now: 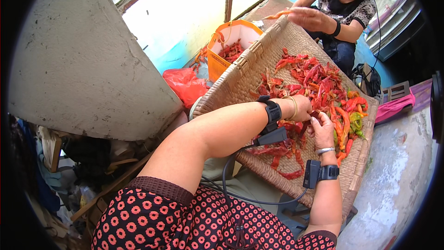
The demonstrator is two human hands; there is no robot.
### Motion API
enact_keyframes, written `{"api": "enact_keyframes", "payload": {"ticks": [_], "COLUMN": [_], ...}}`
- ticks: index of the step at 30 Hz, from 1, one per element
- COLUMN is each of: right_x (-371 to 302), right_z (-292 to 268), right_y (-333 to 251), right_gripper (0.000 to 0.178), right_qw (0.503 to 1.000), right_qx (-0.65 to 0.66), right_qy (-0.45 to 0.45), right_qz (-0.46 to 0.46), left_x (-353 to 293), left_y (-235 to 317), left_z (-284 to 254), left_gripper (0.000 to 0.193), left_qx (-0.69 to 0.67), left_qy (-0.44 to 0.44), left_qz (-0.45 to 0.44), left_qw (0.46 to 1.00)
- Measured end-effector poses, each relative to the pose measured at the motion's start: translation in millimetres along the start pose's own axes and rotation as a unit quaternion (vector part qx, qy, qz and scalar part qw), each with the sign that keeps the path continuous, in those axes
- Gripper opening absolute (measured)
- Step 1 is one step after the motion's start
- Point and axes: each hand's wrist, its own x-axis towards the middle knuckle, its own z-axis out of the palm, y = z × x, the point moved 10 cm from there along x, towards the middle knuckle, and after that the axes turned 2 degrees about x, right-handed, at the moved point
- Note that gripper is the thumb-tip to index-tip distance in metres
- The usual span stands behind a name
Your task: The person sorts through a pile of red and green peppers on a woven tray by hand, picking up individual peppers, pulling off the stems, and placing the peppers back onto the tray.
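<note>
Both hands of the wearer were found together over the near half of a shallow woven basket. The right hand had its thumb and fingers pinched on a dark red pepper, which was located above the weave and other red peppers. The left hand was curled just beside it, touching or nearly so; its fingertips were obscured, and whether it also gripped the pepper could not be told. A wrist device was strapped on each forearm.

A heap of wrinkled red peppers lay beyond the hands. Orange peppers and green peppers lay to their right, inside the basket.

At the far side, a co-worker's hand held an orange-red pepper over the rim. An orange container holding red peppers stood left of the basket, near a red plastic bag.
</note>
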Motion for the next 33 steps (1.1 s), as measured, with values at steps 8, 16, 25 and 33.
{"api": "enact_keyframes", "payload": {"ticks": [8, 16, 25, 33], "right_x": [-1.3, -2.1, 0.6, 1.8], "right_z": [3.7, 9.5, 14.6, 11.1], "right_y": [0.1, 6.9, 24.2, 21.9], "right_gripper": [0.012, 0.013, 0.013, 0.014], "right_qw": [1.0, 0.999, 0.997, 0.998], "right_qx": [-0.009, -0.011, -0.047, -0.042], "right_qy": [-0.012, -0.032, -0.052, -0.036], "right_qz": [0.009, 0.016, 0.018, 0.003], "left_x": [-3.4, -5.0, -15.0, -14.6], "left_y": [1.1, 0.5, -5.0, 2.5], "left_z": [1.1, 6.3, 36.0, 29.9], "left_gripper": [0.019, 0.022, 0.034, 0.035], "left_qx": [0.017, 0.065, 0.177, 0.194], "left_qy": [-0.024, -0.051, -0.204, -0.187], "left_qz": [-0.007, -0.007, -0.022, -0.015], "left_qw": [1.0, 0.997, 0.963, 0.963]}}
